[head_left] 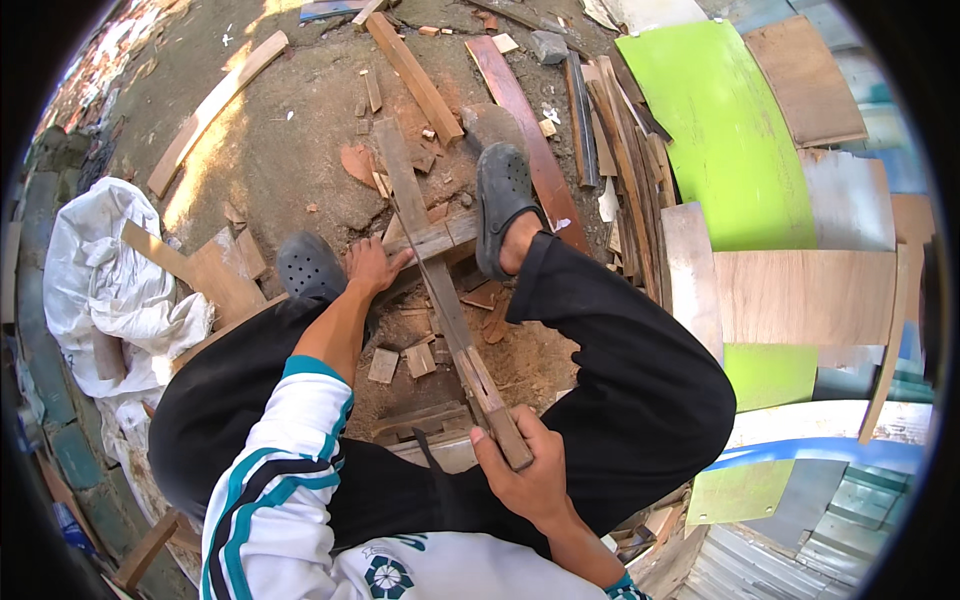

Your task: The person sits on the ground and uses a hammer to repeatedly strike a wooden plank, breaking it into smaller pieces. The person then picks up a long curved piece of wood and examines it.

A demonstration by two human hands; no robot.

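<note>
My right hand (530, 482) clamps the near end of a long wooden piece (447, 310) crossing over a wooden crosspiece (458, 232), at whose left end my left hand (371, 266) rests, its hold unclear

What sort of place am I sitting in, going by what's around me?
Most likely a makeshift outdoor woodworking spot. Small wood offcuts lie between your legs, long wooden strips are piled ahead to the right, and the rough ground has patches of sunlight.
</note>
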